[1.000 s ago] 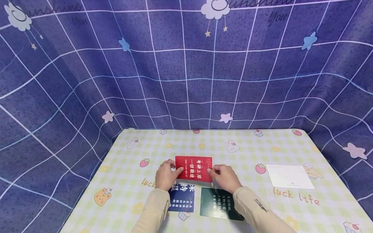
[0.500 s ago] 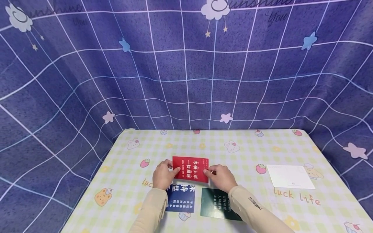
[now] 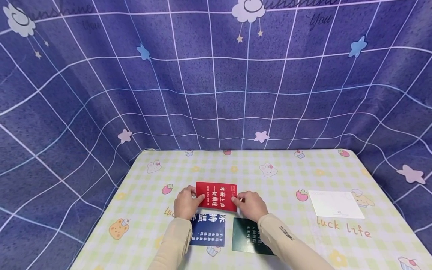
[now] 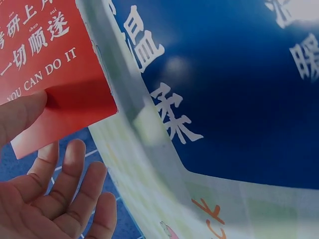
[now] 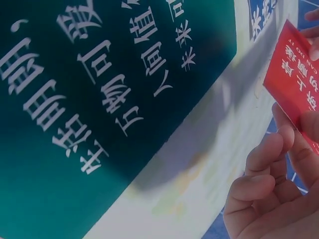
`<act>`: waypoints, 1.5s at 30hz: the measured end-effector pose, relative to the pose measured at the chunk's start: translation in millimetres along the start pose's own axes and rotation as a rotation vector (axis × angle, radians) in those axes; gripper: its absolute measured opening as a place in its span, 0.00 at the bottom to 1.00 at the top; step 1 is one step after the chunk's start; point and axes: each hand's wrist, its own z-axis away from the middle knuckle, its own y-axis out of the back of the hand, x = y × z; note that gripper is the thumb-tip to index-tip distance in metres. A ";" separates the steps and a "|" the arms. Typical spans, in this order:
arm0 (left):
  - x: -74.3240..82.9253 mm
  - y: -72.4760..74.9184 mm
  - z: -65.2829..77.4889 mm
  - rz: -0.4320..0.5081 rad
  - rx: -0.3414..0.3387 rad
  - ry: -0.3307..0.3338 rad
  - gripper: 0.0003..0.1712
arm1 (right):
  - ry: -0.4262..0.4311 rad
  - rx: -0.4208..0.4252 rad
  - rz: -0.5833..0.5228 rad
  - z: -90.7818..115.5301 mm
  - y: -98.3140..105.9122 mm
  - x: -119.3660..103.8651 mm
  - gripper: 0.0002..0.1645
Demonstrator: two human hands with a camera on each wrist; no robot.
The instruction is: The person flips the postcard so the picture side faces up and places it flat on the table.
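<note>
Between both hands is a red card (image 3: 216, 196) with white writing, one line reading "YOU CAN DO IT". My left hand (image 3: 186, 202) pinches its left edge, thumb on the printed face. On the opposite edge my right hand (image 3: 251, 205) pinches it likewise. In the left wrist view the red card (image 4: 55, 74) stands clear of a blue card (image 4: 239, 99) lying on the table. The right wrist view shows a dark green card (image 5: 99, 89) with white characters, also flat on the table. In the head view my right sleeve partly covers the green card.
Off to the right lies a white card (image 3: 336, 204). A checked cloth with cartoon prints covers the table (image 3: 209, 168). Behind it hangs a dark blue curtain (image 3: 236, 105) with a grid pattern, which also runs down both sides.
Both hands have shifted a little to the left, carrying the red card with them. My right sleeve now covers more of the green card. The other cards have stayed put.
</note>
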 end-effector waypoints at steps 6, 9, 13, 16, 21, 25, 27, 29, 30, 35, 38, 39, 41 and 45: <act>-0.9 1.0 0.2 -0.004 -0.017 0.043 0.16 | -0.030 -0.009 -0.001 -3.9 -6.0 -2.9 0.11; -3.1 0.3 -0.5 0.001 -0.026 0.066 0.15 | -0.032 -0.016 -0.001 -5.9 -9.0 -2.9 0.11; -7.5 -2.4 -1.4 0.000 -0.029 0.072 0.15 | -0.052 -0.023 0.017 -8.0 -13.8 -1.5 0.13; -10.6 -4.1 -2.3 -0.007 -0.024 0.073 0.15 | -0.057 -0.024 0.028 -9.7 -17.2 -0.9 0.14; -14.6 -4.7 -5.3 -0.019 -0.022 0.071 0.16 | -0.061 -0.034 0.015 -10.6 -20.3 -2.7 0.13; -17.4 -4.1 -7.5 -0.040 -0.020 0.069 0.16 | -0.073 -0.046 0.007 -8.9 -21.8 -4.7 0.12; -18.8 -3.9 -8.3 -0.049 -0.020 0.069 0.18 | -0.071 -0.044 0.018 -8.5 -23.2 -5.0 0.11; -20.0 -3.7 -8.8 -0.056 -0.023 0.069 0.20 | -0.058 -0.038 0.037 -8.8 -24.7 -5.3 0.11; -20.4 -3.5 -8.9 -0.059 -0.025 0.070 0.21 | -0.046 -0.032 0.051 -9.4 -25.8 -4.9 0.10; -21.4 -3.1 -8.9 -0.061 -0.031 0.088 0.22 | -0.008 -0.006 0.111 -12.0 -29.6 -5.0 0.09; -21.9 -4.1 -8.9 -0.067 -0.026 0.092 0.24 | -0.021 0.002 0.124 -13.1 -31.4 -5.9 0.09; -21.8 -4.4 -8.8 -0.073 -0.027 0.094 0.24 | -0.028 0.006 0.130 -13.7 -32.1 -6.1 0.09; -21.9 -4.8 -8.6 -0.084 -0.030 0.097 0.26 | -0.039 0.012 0.143 -14.7 -33.9 -6.6 0.10; -22.6 -5.4 -7.7 -0.099 -0.041 0.112 0.29 | -0.035 0.030 0.185 -16.8 -37.5 -7.9 0.11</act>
